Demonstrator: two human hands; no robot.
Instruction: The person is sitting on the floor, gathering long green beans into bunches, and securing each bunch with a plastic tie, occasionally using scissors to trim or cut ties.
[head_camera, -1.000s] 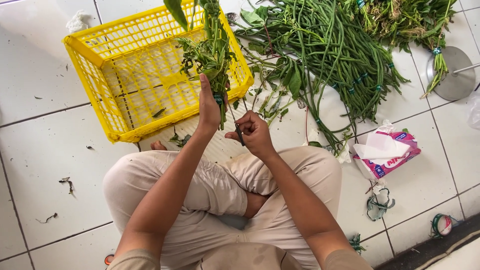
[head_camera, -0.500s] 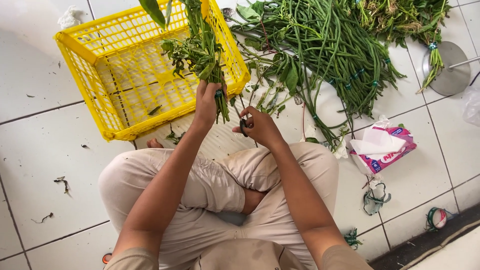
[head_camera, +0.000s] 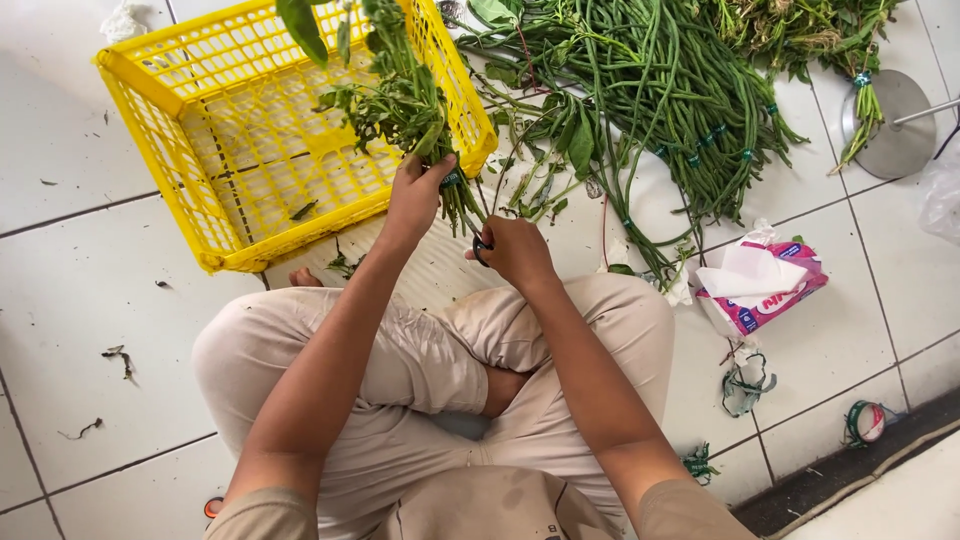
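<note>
I sit cross-legged on a white tiled floor. My left hand (head_camera: 415, 198) grips a bunch of leafy green stems (head_camera: 395, 95) upright, just in front of the yellow plastic crate (head_camera: 180, 170). My right hand (head_camera: 515, 250) is closed around a small dark-handled tool, likely scissors (head_camera: 480, 250), right beside the lower ends of the stems (head_camera: 462, 205). The tool's blades are mostly hidden by my fingers.
A big pile of long green beans (head_camera: 660, 90) and leafy greens lies on the floor ahead to the right. A pink tissue pack (head_camera: 760, 285) sits to my right, with green tape scraps (head_camera: 745, 385) and a tape roll (head_camera: 865, 422) nearby. A round metal base (head_camera: 895, 140) stands far right.
The bunch in my left hand has stayed raised by the crate's edge. My right hand has stayed at the cut ends of the stems. The view has shifted slightly.
</note>
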